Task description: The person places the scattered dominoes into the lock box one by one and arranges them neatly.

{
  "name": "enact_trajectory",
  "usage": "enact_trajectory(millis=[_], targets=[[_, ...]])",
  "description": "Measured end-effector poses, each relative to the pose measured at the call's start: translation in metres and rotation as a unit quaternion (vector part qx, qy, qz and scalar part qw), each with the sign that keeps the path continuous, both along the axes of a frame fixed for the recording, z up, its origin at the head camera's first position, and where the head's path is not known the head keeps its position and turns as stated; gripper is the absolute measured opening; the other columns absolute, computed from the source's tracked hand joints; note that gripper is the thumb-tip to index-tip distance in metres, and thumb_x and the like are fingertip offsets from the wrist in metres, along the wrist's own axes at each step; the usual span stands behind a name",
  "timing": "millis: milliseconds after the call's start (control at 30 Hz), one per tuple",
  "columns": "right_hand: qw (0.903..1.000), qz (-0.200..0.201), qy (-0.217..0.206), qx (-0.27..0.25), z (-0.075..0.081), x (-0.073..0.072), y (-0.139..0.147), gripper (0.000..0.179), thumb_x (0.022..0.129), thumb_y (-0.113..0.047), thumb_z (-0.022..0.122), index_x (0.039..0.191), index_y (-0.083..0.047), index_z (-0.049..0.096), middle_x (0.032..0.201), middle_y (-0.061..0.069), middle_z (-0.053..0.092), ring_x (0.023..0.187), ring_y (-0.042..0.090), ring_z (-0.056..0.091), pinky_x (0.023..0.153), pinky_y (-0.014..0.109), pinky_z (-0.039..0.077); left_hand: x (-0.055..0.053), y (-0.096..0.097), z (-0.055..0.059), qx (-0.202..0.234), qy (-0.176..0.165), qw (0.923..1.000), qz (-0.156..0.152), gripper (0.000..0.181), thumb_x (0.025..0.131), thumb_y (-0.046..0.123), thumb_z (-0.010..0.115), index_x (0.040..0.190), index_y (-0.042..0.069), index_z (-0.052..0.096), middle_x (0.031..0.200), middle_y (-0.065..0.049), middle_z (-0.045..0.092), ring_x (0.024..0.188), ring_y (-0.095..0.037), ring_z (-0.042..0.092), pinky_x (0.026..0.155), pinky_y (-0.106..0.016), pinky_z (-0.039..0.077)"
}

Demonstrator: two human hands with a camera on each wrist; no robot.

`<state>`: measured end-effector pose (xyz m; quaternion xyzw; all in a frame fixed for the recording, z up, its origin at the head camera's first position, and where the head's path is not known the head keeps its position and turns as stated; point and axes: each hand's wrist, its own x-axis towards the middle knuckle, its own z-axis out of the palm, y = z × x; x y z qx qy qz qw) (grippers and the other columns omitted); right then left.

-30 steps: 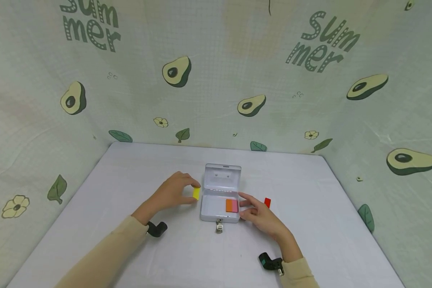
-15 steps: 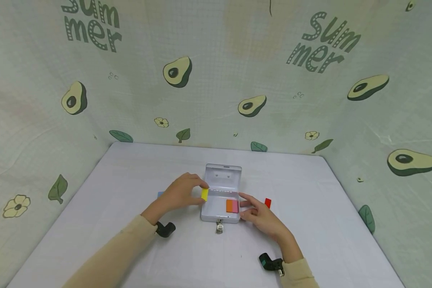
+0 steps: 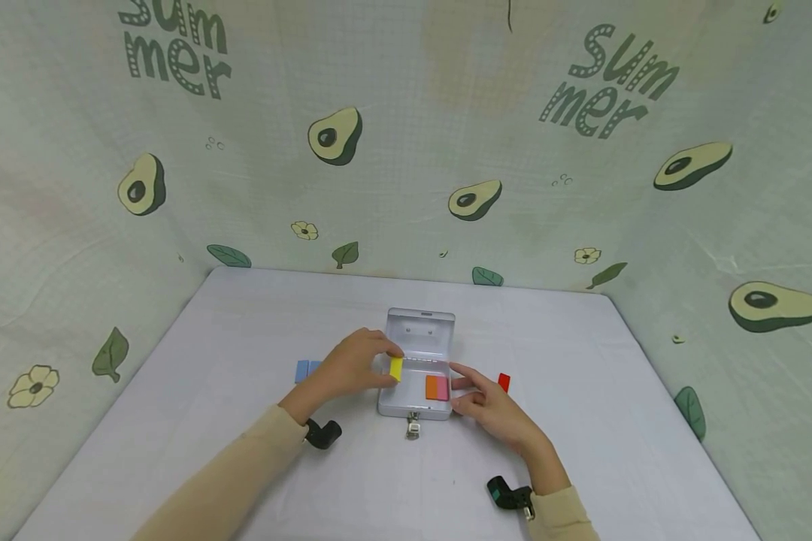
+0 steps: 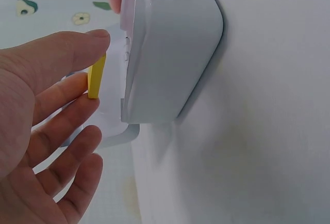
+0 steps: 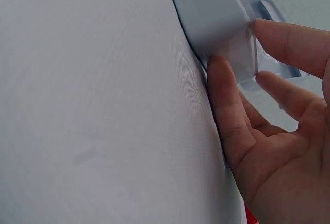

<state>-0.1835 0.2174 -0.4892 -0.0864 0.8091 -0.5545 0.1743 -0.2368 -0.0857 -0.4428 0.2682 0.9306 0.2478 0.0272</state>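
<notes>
My left hand [image 3: 352, 368] pinches a small yellow rectangular block [image 3: 395, 369] between thumb and fingers, over the left part of a light grey metal box [image 3: 399, 410]. In the left wrist view the yellow block [image 4: 95, 79] shows edge-on near the box's rim, its other fingers loosely bent. The box's lid [image 3: 421, 332] stands raised at the back. An orange block [image 3: 431, 387] and a pink block [image 3: 442, 388] lie side by side at the box's right inside. Fingertips of my right hand [image 3: 490, 407] touch the box's right wall [image 5: 232, 53], fingers spread along it.
Light blue blocks [image 3: 302, 371] lie on the white table [image 3: 379, 481] left of the box, partly behind my left hand. Beyond my right hand lies a red block [image 3: 504, 382]. A metal latch [image 3: 413, 427] hangs from the box's front. Patterned cloth surrounds the table.
My left hand has moved right with the yellow block, from beside the box to over its left part, uncovering the blue blocks. My right hand and the box have stayed in place.
</notes>
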Motion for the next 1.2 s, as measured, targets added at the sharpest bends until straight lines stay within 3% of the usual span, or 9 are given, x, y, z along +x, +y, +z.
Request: enact_trajectory(millis=[667,1200], targets=[[1.0,-0.001,-0.004,0.001,0.002,-0.001,-0.001,0.069,0.102,-0.02,0.073,0.163,-0.021,0.042,0.148,0.015,0.055,0.11,0.023,0.068,0.094,0.032,0.051,0.003,0.015,-0.007,-0.019,0.009,0.9997,-0.011,0.041,0.086,0.034,0.09,0.124,0.023,0.079,0.121,0.006,0.071,0.114,-0.018,0.06,0.102,-0.04,0.054],[1.0,0.005,0.005,0.0,0.0,-0.001,0.0,0.067,0.103,-0.019,0.071,0.163,-0.021,0.042,0.148,0.016,0.055,0.108,0.023,0.069,0.095,0.033,0.051,0.004,0.028,-0.016,0.006,0.02,0.9993,-0.032,0.039,0.085,0.031,0.091,0.121,0.021,0.08,0.113,0.008,0.071,0.104,-0.014,0.058,0.094,-0.035,0.054]])
